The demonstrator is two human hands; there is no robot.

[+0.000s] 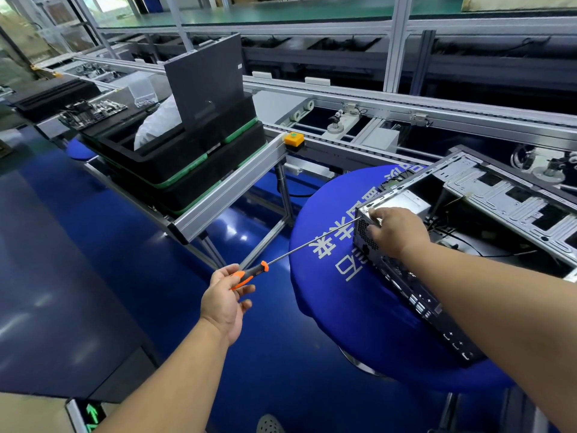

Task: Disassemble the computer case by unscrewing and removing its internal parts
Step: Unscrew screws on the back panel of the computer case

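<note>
Gripping the orange-and-black handle of a long-shafted screwdriver [249, 274], the left hand [225, 303] sits at lower centre of the frame, thumb and fingers curled round the handle; the thin steel shaft runs up and right to a tip meeting the rear upper corner of the computer case [468, 232]; the right hand [395, 232] lies over that same corner, fingers curled onto the metal edge beside the tip, steadying it.

The case lies on its side, open, on a round table [337, 307] covered in blue cloth with white lettering, at right of frame; the silver power supply [402, 203] sits just behind the right hand; loose cables trail inside.

Judged: sheet steel, stiff, moderately heavy, unlikely to slide on cloth; stamped edges likely sharp, so hold by folded rims or the outer corner, not cut-outs; the long shaft may flex and slip off the screw; screws small, easily dropped.

Upper left: stacked black trays [175, 164] on a conveyor frame, a dark panel [207, 85] standing upright among them.
</note>
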